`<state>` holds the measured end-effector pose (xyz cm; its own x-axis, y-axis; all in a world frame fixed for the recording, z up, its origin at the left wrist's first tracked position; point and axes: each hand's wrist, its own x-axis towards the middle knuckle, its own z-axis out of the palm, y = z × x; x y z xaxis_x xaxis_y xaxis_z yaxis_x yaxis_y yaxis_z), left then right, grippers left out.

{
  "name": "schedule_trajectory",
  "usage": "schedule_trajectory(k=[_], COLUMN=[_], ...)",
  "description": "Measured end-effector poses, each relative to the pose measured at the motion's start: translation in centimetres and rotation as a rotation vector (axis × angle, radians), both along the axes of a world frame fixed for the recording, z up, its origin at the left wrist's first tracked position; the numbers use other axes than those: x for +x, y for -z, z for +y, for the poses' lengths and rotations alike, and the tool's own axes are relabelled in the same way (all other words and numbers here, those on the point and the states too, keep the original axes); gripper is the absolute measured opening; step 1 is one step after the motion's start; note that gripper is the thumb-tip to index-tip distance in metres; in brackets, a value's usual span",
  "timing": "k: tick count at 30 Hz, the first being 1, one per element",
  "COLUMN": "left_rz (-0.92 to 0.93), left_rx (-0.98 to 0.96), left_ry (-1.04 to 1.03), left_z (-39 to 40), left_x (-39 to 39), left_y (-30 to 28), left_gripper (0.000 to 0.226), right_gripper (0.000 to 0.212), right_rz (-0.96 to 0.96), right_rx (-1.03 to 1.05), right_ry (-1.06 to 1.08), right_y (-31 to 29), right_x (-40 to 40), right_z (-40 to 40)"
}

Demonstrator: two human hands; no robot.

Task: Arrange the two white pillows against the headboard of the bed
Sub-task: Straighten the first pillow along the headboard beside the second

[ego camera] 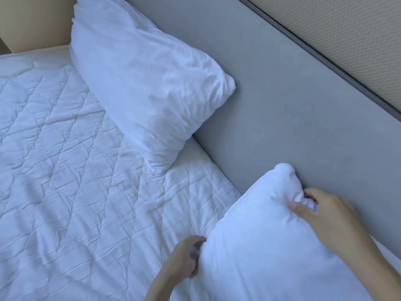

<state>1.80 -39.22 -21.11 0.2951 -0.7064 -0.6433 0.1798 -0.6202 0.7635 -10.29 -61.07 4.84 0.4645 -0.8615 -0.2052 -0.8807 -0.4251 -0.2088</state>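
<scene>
One white pillow (143,83) leans upright against the grey headboard (282,101) at the far side of the bed. A second white pillow (260,246) stands at the near side, its top corner touching the headboard. My left hand (184,257) grips this pillow's lower left edge, fingers bunched into the fabric. My right hand (325,216) pinches its upper edge next to the headboard. The pillow's lower part runs out of view.
A white quilted mattress cover (65,170), wrinkled, fills the left of the view. A gap of bare bed (206,170) lies between the two pillows. Above the headboard is a textured beige wall (347,29). A tan panel (36,20) stands at the far corner.
</scene>
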Motion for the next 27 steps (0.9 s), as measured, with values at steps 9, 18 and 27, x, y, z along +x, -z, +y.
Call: schedule_trajectory(k=[9, 18, 27], left_rz=[-0.176, -0.505, -0.410], left_rx=[0.017, 0.034, 0.131], left_ry=[-0.113, -0.568, -0.411], left_z=[0.9, -3.9, -4.7], left_x=[1.2, 12.4, 12.0], left_y=[-2.2, -3.9, -4.9], left_gripper=[0.022, 0.015, 0.029], right_gripper=[0.023, 0.025, 0.019], right_rz=[-0.400, -0.560, -0.347], right_rx=[-0.309, -0.420, -0.452], right_ry=[-0.047, -0.176, -0.320], right_y=[-3.9, -5.6, -3.6], right_x=[3.5, 11.0, 11.6], right_z=[0.5, -1.4, -2.5])
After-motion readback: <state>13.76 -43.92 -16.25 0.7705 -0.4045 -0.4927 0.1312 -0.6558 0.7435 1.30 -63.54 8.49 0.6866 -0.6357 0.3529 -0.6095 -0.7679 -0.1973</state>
